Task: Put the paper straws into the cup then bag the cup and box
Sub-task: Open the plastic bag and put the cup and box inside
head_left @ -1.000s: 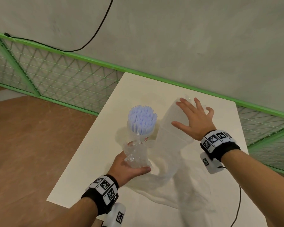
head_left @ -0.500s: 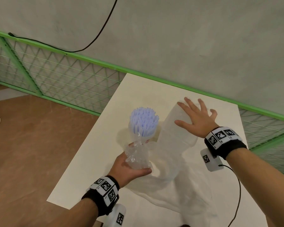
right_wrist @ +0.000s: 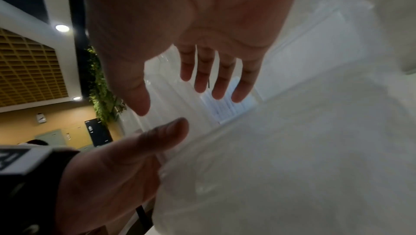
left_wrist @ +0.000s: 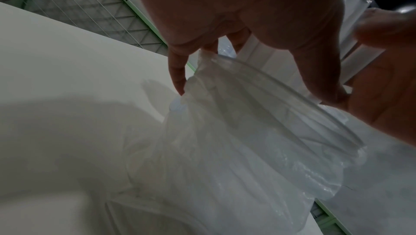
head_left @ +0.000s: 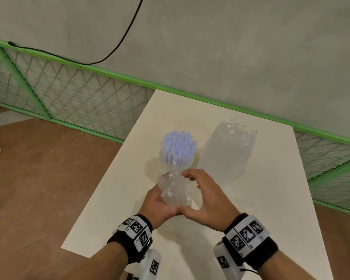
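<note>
The head view shows one cup [head_left: 175, 190] packed with a bunch of pale blue straws [head_left: 178, 147], too many and too tightly bundled to count, one clear plastic box [head_left: 227, 152] and two hands over a white table [head_left: 261, 199]. The cup is tilted away from the person, straws pointing toward the far edge, with crinkled clear bag [head_left: 171, 185] plastic gathered around its body. The left hand [head_left: 160, 205] cups it from below, fingers curled round the wrapped cup. The right hand [head_left: 207, 196] sits just beside it on the right, fingers loosely bent and apart, its thumb meeting the left thumb under the cup; whether its fingertips touch the plastic cannot be told. The box stands on the table beyond the hands, apart from them. In the left wrist view the bag [left_wrist: 236, 149] hangs below the fingers [left_wrist: 178, 78].
</note>
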Tool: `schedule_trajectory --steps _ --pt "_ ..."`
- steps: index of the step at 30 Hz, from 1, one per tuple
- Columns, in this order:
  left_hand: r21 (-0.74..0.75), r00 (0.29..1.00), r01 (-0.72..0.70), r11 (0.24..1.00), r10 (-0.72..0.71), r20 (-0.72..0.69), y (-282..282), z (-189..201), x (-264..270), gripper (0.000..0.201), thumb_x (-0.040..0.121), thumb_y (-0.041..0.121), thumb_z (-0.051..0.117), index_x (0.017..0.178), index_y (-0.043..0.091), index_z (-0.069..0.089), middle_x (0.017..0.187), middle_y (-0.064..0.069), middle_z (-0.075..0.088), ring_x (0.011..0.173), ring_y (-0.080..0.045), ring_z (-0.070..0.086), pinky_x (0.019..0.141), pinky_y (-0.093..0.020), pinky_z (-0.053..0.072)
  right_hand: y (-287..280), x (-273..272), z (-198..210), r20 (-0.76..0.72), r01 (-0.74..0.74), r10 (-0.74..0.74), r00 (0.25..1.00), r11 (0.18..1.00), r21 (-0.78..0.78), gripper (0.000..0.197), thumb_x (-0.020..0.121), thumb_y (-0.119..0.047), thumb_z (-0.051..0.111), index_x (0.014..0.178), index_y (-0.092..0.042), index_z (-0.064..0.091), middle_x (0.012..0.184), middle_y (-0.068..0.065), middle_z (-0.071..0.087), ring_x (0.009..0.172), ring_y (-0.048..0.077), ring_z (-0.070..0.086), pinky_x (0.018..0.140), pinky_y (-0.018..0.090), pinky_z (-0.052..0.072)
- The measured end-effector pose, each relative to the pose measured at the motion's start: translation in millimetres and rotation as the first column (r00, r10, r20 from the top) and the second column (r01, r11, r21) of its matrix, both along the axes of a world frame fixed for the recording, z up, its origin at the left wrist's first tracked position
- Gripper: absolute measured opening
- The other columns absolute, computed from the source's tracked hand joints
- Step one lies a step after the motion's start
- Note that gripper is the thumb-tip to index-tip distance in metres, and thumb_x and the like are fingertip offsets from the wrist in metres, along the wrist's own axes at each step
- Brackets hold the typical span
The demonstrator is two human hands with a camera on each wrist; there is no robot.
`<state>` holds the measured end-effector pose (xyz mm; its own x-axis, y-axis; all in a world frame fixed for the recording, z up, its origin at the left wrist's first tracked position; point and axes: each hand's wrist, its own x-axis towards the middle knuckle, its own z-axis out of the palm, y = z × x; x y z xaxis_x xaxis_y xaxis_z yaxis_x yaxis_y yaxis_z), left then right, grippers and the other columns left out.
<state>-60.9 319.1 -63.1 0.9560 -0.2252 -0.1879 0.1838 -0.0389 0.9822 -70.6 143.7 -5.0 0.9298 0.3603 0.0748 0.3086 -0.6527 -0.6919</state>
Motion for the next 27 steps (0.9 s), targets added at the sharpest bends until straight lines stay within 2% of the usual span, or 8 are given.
schedule_trajectory --steps 4,9,13,17,21,24,27 --pt "-0.032 1.0 0.026 0.999 -0.026 -0.009 -0.6 0.8 -1.4 0.081 0.062 -0.005 0.088 0.128 0.029 0.055 0.112 0.006 0.072 0.106 -0.013 0.069 0.087 -0.024 0.054 7.7 -5.6 -14.2 0.086 0.1 -0.108 0.99 0.99 0.101 0.055 0.074 -0.025 0.076 0.124 -0.023 0.053 0.119 -0.014 0.056 0.114 0.003 0.052 0.095 0.011 0.037" --pt "-0.024 0.998 0.056 0.998 -0.056 0.007 0.1 8.8 -6.5 0.078 0.062 0.002 0.091 0.126 0.028 0.055 0.113 0.014 0.071 0.107 -0.003 0.067 0.087 -0.016 0.051 14.9 -12.5 -22.0 0.171 0.182 -0.209 0.963 0.97 0.159 0.036 0.078 -0.013 0.07 0.112 -0.018 0.058 0.107 -0.012 0.058 0.104 0.001 0.055 0.092 0.014 0.042" --pt "-0.021 0.999 0.043 0.999 -0.043 0.013 -1.0 6.2 -8.6 0.072 0.066 0.005 0.089 0.126 0.027 0.056 0.116 0.006 0.071 0.11 -0.011 0.067 0.094 -0.029 0.053 20.5 -11.4 -25.8 0.177 0.232 -0.264 0.948 0.955 0.185 0.029 0.079 -0.005 0.064 0.104 -0.017 0.056 0.105 -0.008 0.056 0.103 -0.003 0.051 0.089 0.008 0.036" --pt "-0.01 1.0 0.026 1.0 -0.026 0.012 0.1 2.7 -9.7 0.07 0.069 0.003 0.087 0.129 0.026 0.056 0.116 0.005 0.071 0.109 -0.013 0.067 0.095 -0.032 0.053 20.9 -10.2 -29.7 0.074 0.298 -0.317 0.946 0.935 0.191 0.025 0.084 -0.008 0.055 0.101 -0.025 0.049 0.107 -0.012 0.062 0.102 0.0 0.056 0.085 0.009 0.04" --pt "0.045 1.0 -0.019 0.999 0.018 0.006 3.4 -0.8 -10.1 0.07 0.066 0.013 0.088 0.124 0.037 0.056 0.11 0.012 0.07 0.104 -0.005 0.067 0.089 -0.023 0.052 18.0 -9.3 -33.0 0.12 0.341 -0.366 0.923 0.921 0.189 0.027 0.084 0.004 0.049 0.101 -0.017 0.053 0.098 -0.018 0.058 0.084 0.007 0.056 0.074 0.007 0.039" --pt "0.052 0.999 -0.033 0.998 0.033 -0.007 4.1 1.0 -10.7 0.063 0.069 0.011 0.087 0.115 0.041 0.057 0.105 0.013 0.071 0.097 -0.001 0.067 0.08 -0.014 0.05 17.0 -5.5 -31.2 0.197 0.326 -0.36 0.912 0.927 0.185 0.018 0.093 -0.001 0.052 0.105 -0.013 0.06 0.097 -0.015 0.06 0.089 0.0 0.057 0.08 0.004 0.038" --pt "0.051 0.999 -0.04 0.998 0.041 -0.016 4.4 1.2 -9.3 0.061 0.072 0.009 0.086 0.114 0.043 0.057 0.109 0.013 0.07 0.101 0.0 0.066 0.082 -0.013 0.05 12.8 -2.4 -26.3 0.274 0.317 -0.361 0.891 0.929 0.192 0.021 0.096 -0.003 0.052 0.106 -0.02 0.06 0.096 -0.013 0.059 0.088 -0.005 0.055 0.079 0.005 0.038"
